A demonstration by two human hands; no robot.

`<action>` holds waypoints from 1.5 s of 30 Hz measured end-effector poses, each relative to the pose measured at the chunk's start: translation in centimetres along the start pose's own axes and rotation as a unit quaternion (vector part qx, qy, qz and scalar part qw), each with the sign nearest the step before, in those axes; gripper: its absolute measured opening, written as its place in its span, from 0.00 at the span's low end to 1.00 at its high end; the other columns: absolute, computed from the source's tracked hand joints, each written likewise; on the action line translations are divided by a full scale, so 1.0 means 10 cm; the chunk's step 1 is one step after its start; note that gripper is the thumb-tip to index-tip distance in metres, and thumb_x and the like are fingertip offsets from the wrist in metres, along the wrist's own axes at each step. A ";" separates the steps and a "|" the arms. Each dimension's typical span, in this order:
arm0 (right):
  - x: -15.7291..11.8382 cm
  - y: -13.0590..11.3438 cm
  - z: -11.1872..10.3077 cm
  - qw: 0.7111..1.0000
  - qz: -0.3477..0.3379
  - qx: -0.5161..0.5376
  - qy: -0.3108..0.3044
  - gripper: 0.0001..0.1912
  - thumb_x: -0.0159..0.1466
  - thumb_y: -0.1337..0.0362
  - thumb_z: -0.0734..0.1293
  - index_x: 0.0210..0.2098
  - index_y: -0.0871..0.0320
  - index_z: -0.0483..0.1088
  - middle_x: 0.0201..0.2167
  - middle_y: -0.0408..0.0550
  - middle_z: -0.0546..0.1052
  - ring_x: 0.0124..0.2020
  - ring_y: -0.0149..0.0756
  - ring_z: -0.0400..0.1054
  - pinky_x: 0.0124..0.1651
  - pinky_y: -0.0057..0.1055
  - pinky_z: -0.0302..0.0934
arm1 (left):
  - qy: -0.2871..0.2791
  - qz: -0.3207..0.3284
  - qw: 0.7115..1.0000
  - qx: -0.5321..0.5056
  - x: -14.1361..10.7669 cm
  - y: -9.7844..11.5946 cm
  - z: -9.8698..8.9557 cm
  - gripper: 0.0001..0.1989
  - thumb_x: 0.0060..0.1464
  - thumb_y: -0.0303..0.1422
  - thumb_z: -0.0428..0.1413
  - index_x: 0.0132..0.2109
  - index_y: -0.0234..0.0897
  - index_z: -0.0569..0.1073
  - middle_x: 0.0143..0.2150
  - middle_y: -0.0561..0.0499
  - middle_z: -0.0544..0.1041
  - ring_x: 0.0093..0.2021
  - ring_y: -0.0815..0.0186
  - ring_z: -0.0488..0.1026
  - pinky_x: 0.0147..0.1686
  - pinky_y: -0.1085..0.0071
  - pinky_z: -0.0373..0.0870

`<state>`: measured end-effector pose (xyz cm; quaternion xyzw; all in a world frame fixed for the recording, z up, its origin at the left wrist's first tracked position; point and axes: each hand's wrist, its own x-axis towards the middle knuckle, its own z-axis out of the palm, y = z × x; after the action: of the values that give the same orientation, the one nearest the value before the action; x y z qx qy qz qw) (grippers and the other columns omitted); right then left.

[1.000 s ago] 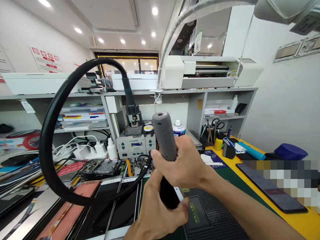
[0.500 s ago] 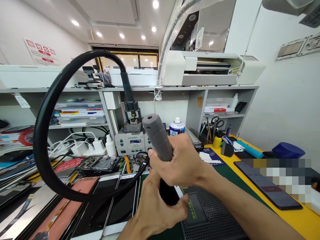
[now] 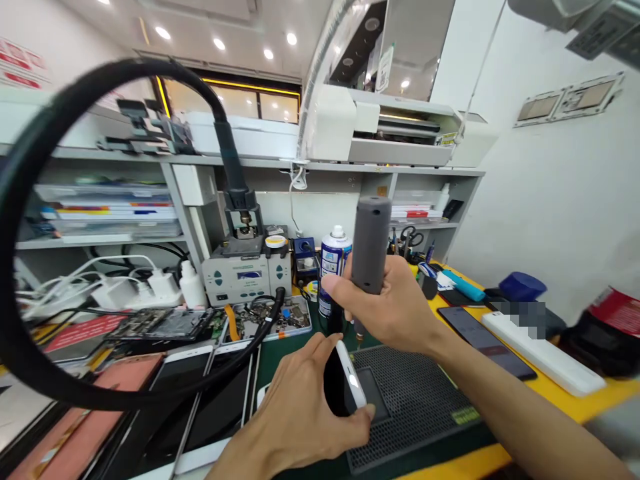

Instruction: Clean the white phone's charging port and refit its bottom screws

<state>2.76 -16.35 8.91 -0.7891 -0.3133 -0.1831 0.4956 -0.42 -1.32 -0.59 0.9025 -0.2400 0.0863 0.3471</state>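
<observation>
My right hand [image 3: 400,300] is closed round a grey electric screwdriver [image 3: 371,240], held upright. Its thin metal tip points down, just right of and beyond the phone. My left hand [image 3: 305,393] grips a smartphone [image 3: 345,387] with a black face and a white edge, thumb at the near end and fingers at the far end. The phone is tipped up on its side over a dark perforated mat [image 3: 415,400]. Part of its face is hidden behind my left hand.
A hot air station [image 3: 245,277] with a thick looping black hose [image 3: 60,393] stands at the back left. A spray can [image 3: 333,267] is behind my hands. Several phones [image 3: 180,380] lie at left, a dark phone [image 3: 485,340] and a white bar [image 3: 543,353] at right.
My right hand has moved right and the screwdriver has gone from leaning to upright. The phone's white edge now shows more. The whole view has shifted to the right.
</observation>
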 end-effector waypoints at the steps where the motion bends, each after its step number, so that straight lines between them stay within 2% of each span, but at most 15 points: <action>1: -0.08 0.09 -0.06 1.000 0.022 -0.008 -0.011 0.23 0.66 0.54 0.68 0.20 0.57 0.61 0.15 0.38 0.62 0.18 0.27 0.57 0.20 0.26 0.52 | -0.024 0.004 0.999 0.025 0.00 0.00 0.02 0.32 0.43 0.44 0.63 0.56 0.39 0.73 0.41 0.45 0.75 0.37 0.50 0.77 0.33 0.60 0.74; 3: -0.27 0.31 -0.15 0.998 0.061 -0.012 -0.026 0.24 0.67 0.50 0.68 0.20 0.58 0.65 0.15 0.40 0.66 0.18 0.28 0.60 0.21 0.26 0.53 | -0.056 0.016 0.997 0.059 -0.01 -0.01 0.07 0.33 0.45 0.45 0.62 0.58 0.39 0.72 0.42 0.45 0.74 0.39 0.49 0.77 0.32 0.60 0.73; 5: -0.45 0.54 -0.18 0.996 0.080 -0.007 -0.038 0.26 0.68 0.49 0.66 0.19 0.59 0.66 0.16 0.42 0.68 0.19 0.30 0.64 0.23 0.27 0.57 | -0.072 0.032 0.994 0.072 -0.01 -0.03 0.14 0.28 0.47 0.44 0.61 0.55 0.40 0.74 0.41 0.46 0.72 0.40 0.50 0.76 0.34 0.60 0.74; 7: -0.59 0.74 -0.19 0.996 0.081 -0.003 -0.045 0.26 0.68 0.48 0.66 0.20 0.59 0.68 0.18 0.44 0.71 0.22 0.31 0.67 0.26 0.27 0.59 | -0.080 0.048 0.993 0.076 -0.01 -0.07 0.22 0.27 0.48 0.44 0.60 0.55 0.40 0.74 0.42 0.45 0.72 0.43 0.48 0.75 0.40 0.55 0.74; 10: -0.67 0.92 -0.21 0.993 0.099 0.014 -0.068 0.24 0.66 0.46 0.67 0.25 0.60 0.71 0.21 0.44 0.74 0.21 0.29 0.66 0.25 0.25 0.59 | -0.082 0.072 0.991 0.078 -0.02 -0.14 0.32 0.34 0.51 0.46 0.59 0.63 0.37 0.68 0.50 0.40 0.74 0.53 0.44 0.71 0.54 0.46 0.69; 12: -0.66 0.96 -0.25 0.987 0.132 0.026 -0.084 0.25 0.67 0.45 0.66 0.26 0.61 0.72 0.24 0.46 0.76 0.18 0.26 0.64 0.22 0.24 0.57 | -0.086 0.079 0.990 0.080 -0.03 -0.17 0.37 0.38 0.54 0.49 0.58 0.67 0.36 0.63 0.57 0.38 0.72 0.58 0.43 0.68 0.59 0.43 0.63; 14: -0.63 0.96 -0.33 0.982 0.162 0.034 -0.091 0.25 0.67 0.45 0.66 0.27 0.61 0.72 0.25 0.47 0.77 0.16 0.24 0.62 0.19 0.23 0.56 | -0.100 0.077 0.988 0.084 -0.01 -0.17 0.40 0.37 0.56 0.51 0.56 0.67 0.37 0.63 0.60 0.39 0.71 0.60 0.44 0.67 0.60 0.44 0.63; 17: -0.59 0.99 -0.46 0.973 0.201 0.062 -0.090 0.22 0.65 0.46 0.69 0.29 0.61 0.71 0.25 0.45 0.77 0.15 0.24 0.62 0.18 0.22 0.55 | -0.116 0.067 0.985 0.105 0.05 -0.11 0.43 0.33 0.58 0.51 0.56 0.64 0.36 0.67 0.59 0.40 0.72 0.58 0.45 0.67 0.58 0.46 0.65; 20: -0.61 1.08 -0.54 0.969 0.211 0.105 -0.080 0.20 0.60 0.49 0.74 0.29 0.59 0.68 0.24 0.44 0.77 0.15 0.24 0.60 0.17 0.22 0.55 | -0.121 0.072 0.980 0.137 0.15 0.00 0.46 0.32 0.58 0.50 0.56 0.61 0.32 0.70 0.56 0.39 0.73 0.56 0.45 0.67 0.56 0.45 0.65; 23: -0.69 1.17 -0.53 0.968 0.204 0.140 -0.037 0.20 0.62 0.50 0.72 0.28 0.59 0.67 0.20 0.43 0.75 0.14 0.23 0.57 0.17 0.22 0.52 | -0.128 0.082 0.978 0.143 0.24 0.06 0.51 0.30 0.59 0.50 0.55 0.60 0.33 0.71 0.55 0.39 0.73 0.53 0.46 0.68 0.54 0.46 0.67; 26: -0.78 1.23 -0.49 0.975 0.183 0.127 0.005 0.20 0.67 0.51 0.68 0.26 0.60 0.68 0.19 0.44 0.74 0.18 0.26 0.63 0.21 0.24 0.58 | -0.141 0.098 0.976 0.133 0.29 0.06 0.56 0.29 0.59 0.51 0.55 0.60 0.36 0.71 0.55 0.42 0.73 0.53 0.47 0.67 0.53 0.48 0.66; 28: -0.84 1.25 -0.47 0.980 0.168 0.110 0.001 0.21 0.69 0.52 0.66 0.26 0.60 0.69 0.20 0.45 0.75 0.20 0.28 0.66 0.24 0.24 0.61 | -0.144 0.103 0.976 0.127 0.28 0.05 0.57 0.29 0.59 0.51 0.55 0.61 0.39 0.70 0.55 0.43 0.72 0.53 0.48 0.66 0.52 0.48 0.66; 32: -0.92 1.23 -0.45 0.978 0.161 0.123 -0.046 0.16 0.69 0.55 0.67 0.30 0.60 0.69 0.26 0.47 0.79 0.13 0.24 0.63 0.17 0.24 0.58 | -0.158 0.076 0.979 0.105 0.26 0.02 0.55 0.24 0.60 0.43 0.55 0.61 0.42 0.68 0.55 0.44 0.69 0.51 0.51 0.65 0.50 0.51 0.67; 38: -1.00 1.19 -0.39 0.992 0.094 0.086 0.016 0.13 0.68 0.60 0.68 0.29 0.58 0.65 0.23 0.46 0.77 0.13 0.24 0.62 0.16 0.24 0.58 | -0.143 0.075 0.983 0.081 0.21 -0.02 0.55 0.20 0.60 0.38 0.55 0.58 0.40 0.68 0.53 0.44 0.69 0.51 0.53 0.65 0.52 0.53 0.68; 45: -1.03 1.19 -0.37 0.994 0.082 0.077 -0.005 0.10 0.67 0.64 0.67 0.30 0.57 0.65 0.23 0.44 0.76 0.13 0.23 0.61 0.17 0.26 0.59 | -0.093 0.123 0.979 0.134 0.17 -0.05 0.58 0.23 0.56 0.35 0.58 0.58 0.35 0.69 0.51 0.42 0.73 0.50 0.52 0.70 0.47 0.55 0.74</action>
<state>3.35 -26.59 -3.58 -0.7726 -0.2636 -0.1129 0.5665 1.21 -5.46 -4.64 0.9085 -0.3665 0.0757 0.1861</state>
